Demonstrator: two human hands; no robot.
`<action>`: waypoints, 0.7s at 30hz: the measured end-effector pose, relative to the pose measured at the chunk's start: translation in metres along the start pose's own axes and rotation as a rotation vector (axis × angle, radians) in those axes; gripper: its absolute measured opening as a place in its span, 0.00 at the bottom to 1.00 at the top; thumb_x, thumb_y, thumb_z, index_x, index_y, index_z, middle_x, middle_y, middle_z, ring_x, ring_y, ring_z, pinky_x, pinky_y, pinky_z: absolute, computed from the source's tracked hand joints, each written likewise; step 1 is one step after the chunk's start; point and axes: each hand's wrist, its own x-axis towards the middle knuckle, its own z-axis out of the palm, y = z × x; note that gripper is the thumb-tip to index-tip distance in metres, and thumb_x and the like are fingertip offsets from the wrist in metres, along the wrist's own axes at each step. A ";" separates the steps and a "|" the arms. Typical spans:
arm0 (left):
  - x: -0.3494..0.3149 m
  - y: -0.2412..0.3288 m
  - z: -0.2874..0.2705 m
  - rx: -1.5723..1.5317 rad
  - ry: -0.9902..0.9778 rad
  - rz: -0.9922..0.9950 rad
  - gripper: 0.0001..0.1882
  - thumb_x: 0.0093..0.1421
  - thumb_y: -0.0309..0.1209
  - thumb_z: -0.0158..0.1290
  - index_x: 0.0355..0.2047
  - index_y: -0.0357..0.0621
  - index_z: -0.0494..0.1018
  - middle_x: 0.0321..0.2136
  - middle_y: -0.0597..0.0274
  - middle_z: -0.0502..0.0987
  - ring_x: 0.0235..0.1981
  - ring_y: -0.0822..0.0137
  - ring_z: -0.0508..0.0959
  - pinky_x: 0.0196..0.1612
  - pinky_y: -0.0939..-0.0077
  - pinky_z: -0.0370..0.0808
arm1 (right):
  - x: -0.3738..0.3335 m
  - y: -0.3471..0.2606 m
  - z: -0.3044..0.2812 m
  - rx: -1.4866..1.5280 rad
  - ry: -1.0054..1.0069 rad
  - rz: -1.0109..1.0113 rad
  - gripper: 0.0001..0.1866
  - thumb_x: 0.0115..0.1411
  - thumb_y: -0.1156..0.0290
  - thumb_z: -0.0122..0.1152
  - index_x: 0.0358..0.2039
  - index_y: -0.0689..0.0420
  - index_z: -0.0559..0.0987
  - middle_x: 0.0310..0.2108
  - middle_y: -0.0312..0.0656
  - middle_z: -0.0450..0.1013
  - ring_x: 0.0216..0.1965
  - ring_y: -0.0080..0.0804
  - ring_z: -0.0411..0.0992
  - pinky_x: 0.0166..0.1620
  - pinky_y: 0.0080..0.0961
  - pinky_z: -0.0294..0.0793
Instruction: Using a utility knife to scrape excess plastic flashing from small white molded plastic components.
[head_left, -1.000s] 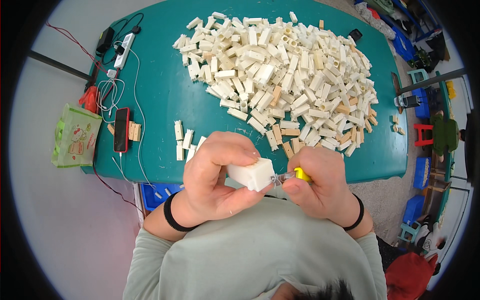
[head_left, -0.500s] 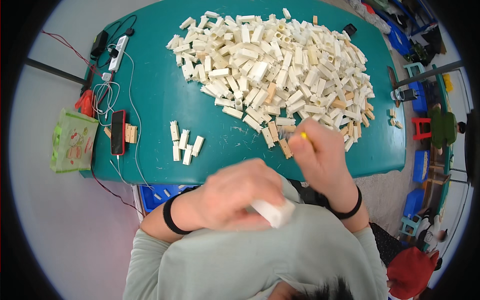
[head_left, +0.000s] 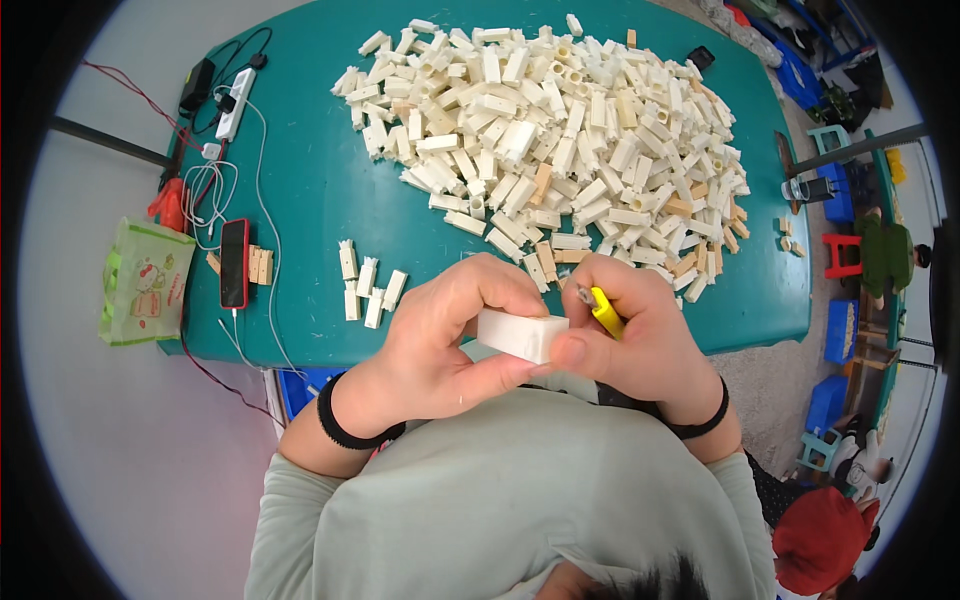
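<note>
In front of my chest, my left hand (head_left: 450,340) is closed on a white rectangular plastic block (head_left: 518,335), pinched between thumb and fingers. My right hand (head_left: 635,325) grips a yellow-handled knife (head_left: 606,313) with a small metal part showing; most of its blade cannot be made out. The right thumb rests against the near right end of the block. Beyond both hands, a large heap of similar white blocks (head_left: 520,140) covers the table, with some tan ones mixed in. Several white blocks (head_left: 372,290) stand apart in a small group left of my hands.
The green table (head_left: 300,130) carries a red-edged phone (head_left: 235,265), a white power strip (head_left: 236,105) and cables at its left. A green bag (head_left: 148,280) hangs beside the left edge. Small tan blocks (head_left: 790,240) lie far right. Other people, stools and blue bins are beyond.
Both hands have come together. My left hand has raised the white block away from my chest, and my right hand has turned and moved down to touch it.
</note>
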 end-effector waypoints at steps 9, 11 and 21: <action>-0.001 0.000 -0.002 -0.117 -0.052 -0.100 0.16 0.45 0.27 0.60 0.33 0.42 0.67 0.30 0.62 0.71 0.30 0.71 0.73 0.29 0.81 0.69 | 0.001 -0.003 0.000 -0.013 0.106 -0.030 0.16 0.48 0.62 0.63 0.19 0.58 0.67 0.15 0.32 0.60 0.17 0.17 0.55 0.20 0.16 0.55; 0.001 0.000 -0.003 -0.033 -0.062 -0.128 0.17 0.44 0.27 0.60 0.34 0.41 0.67 0.30 0.61 0.72 0.30 0.69 0.73 0.30 0.80 0.69 | -0.001 -0.004 -0.001 -0.061 0.036 -0.011 0.17 0.48 0.62 0.63 0.18 0.59 0.66 0.14 0.32 0.60 0.17 0.17 0.55 0.19 0.16 0.54; 0.006 0.002 0.000 0.103 -0.111 0.012 0.16 0.44 0.26 0.60 0.33 0.41 0.68 0.29 0.62 0.72 0.29 0.68 0.73 0.30 0.79 0.69 | 0.005 0.002 0.001 -0.021 0.162 0.074 0.18 0.50 0.60 0.60 0.18 0.59 0.67 0.13 0.33 0.58 0.17 0.17 0.54 0.19 0.17 0.55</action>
